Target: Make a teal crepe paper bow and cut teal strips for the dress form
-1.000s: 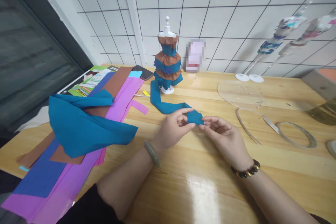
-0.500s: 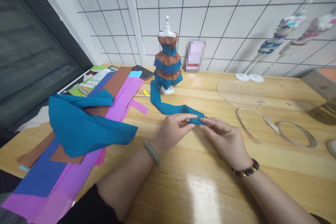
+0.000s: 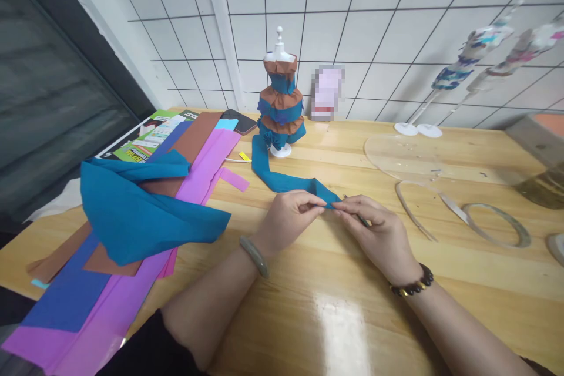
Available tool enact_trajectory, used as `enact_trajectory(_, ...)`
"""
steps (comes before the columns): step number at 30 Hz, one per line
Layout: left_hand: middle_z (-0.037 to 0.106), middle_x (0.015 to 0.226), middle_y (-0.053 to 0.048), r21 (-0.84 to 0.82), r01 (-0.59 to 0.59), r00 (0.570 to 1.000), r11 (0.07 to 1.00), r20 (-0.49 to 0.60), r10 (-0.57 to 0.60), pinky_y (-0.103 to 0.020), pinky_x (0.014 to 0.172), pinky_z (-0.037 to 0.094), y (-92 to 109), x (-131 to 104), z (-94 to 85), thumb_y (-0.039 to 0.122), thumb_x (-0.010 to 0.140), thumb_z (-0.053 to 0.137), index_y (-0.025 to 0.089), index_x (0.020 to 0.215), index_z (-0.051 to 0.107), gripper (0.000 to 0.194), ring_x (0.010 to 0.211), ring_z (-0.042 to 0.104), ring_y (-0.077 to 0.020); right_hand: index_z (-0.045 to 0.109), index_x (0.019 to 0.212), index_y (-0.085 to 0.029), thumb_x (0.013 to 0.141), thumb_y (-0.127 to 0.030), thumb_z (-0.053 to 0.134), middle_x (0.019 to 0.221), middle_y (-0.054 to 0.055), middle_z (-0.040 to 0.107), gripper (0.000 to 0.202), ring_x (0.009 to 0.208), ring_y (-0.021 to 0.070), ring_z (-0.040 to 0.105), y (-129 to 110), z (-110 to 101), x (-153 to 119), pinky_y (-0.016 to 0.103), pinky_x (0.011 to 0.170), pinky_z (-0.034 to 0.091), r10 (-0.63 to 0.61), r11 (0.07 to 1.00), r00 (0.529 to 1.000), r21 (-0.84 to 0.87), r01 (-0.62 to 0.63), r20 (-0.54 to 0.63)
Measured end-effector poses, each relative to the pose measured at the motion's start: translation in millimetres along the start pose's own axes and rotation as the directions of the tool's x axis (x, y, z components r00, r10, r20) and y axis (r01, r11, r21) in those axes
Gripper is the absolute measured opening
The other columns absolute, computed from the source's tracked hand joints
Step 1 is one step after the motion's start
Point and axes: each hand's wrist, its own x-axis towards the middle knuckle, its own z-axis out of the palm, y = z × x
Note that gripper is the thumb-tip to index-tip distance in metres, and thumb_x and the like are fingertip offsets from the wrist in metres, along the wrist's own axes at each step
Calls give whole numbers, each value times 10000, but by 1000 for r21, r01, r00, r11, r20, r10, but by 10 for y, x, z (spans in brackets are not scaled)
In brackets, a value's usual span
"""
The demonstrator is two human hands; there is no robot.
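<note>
A long teal crepe paper strip (image 3: 291, 183) runs over the table from the foot of a small white dress form (image 3: 279, 53) to my hands. My left hand (image 3: 288, 220) pinches the strip close to its near end, thumb against forefinger. Just to the right, my right hand (image 3: 374, 229) pinches the very tip, its fingertips almost meeting the left ones. A thin dark object shows behind the right fingers; its kind is unclear. Brown and teal ruffled paper tiers wrap the dress form, with a little dark blue between them.
At left lie layered crepe paper sheets: teal (image 3: 132, 211), purple (image 3: 215, 153), blue (image 3: 66, 299) and brown. A phone (image 3: 240, 122) lies behind them. At right are a clear round sheet (image 3: 396, 155), curved strips (image 3: 497, 226) and two more dress forms (image 3: 453, 73) by the tiled wall.
The end of the teal strip between my fingertips has become narrower and flatter, and my left fingers are a little lower. The thin dark object by my right hand shows more.
</note>
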Motion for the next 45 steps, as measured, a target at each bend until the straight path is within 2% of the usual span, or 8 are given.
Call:
enact_trajectory(6,681,842,-39,-4,34,999,999,1,-34,-219,645,489,-9,-1,-9,186,739,610,161,899,677,176,707,610,-117,698,831,-204,767,-174,608,812,54,661,115,770,170,613,11,-2,3,300,699,485,-4,1000,1000,-13,4,5)
enact_trajectory(10,685,811,-36,15,33,999,999,6,-33,-230,658,491,-14,0,-15,207,745,608,166,844,684,131,719,618,-128,700,825,-208,762,-195,609,808,52,670,111,767,174,618,13,-2,8,307,701,490,24,1000,1000,-14,-24,-2)
enact_trajectory(17,684,808,-39,87,-35,999,996,23,33,-241,687,481,-31,-3,-28,203,770,580,169,823,679,116,747,616,-130,700,795,-194,730,-252,632,815,63,698,111,751,191,633,50,6,-3,334,707,509,135,991,989,-14,-136,-61)
enact_trajectory(24,674,772,-25,127,-48,998,991,36,44,-241,682,470,-16,1,-34,189,768,575,176,795,668,97,730,603,-128,704,754,-195,681,-301,666,803,59,712,135,747,203,645,25,14,0,353,722,518,253,967,965,49,-250,-74)
enact_trajectory(29,671,755,-27,-58,98,995,994,6,-97,-233,655,488,-20,-2,-12,254,736,618,155,776,655,113,705,607,-128,706,748,-185,652,-345,694,790,64,731,187,734,208,669,-40,8,29,347,704,540,355,928,933,142,-345,-55)
enact_trajectory(32,680,765,-38,-228,206,978,952,28,-205,-244,666,497,-30,6,-5,305,707,649,140,772,654,178,712,617,-136,712,736,-185,626,-350,719,797,67,737,199,746,215,675,-60,-5,43,348,706,546,398,903,916,193,-383,-45)
enact_trajectory(35,683,758,-46,-338,257,965,905,43,-258,-262,685,502,-29,26,-10,304,663,689,129,744,659,195,710,620,-141,715,722,-190,607,-348,737,801,65,738,196,755,221,675,-57,-15,49,359,716,547,423,884,905,239,-402,-42)
enact_trajectory(45,665,716,-31,-407,296,952,864,53,-301,-254,665,489,-38,35,-4,273,632,713,125,721,636,189,662,600,-115,709,706,-194,584,-330,760,753,54,733,190,696,196,666,-49,-8,42,340,682,545,472,838,881,326,-437,-34)
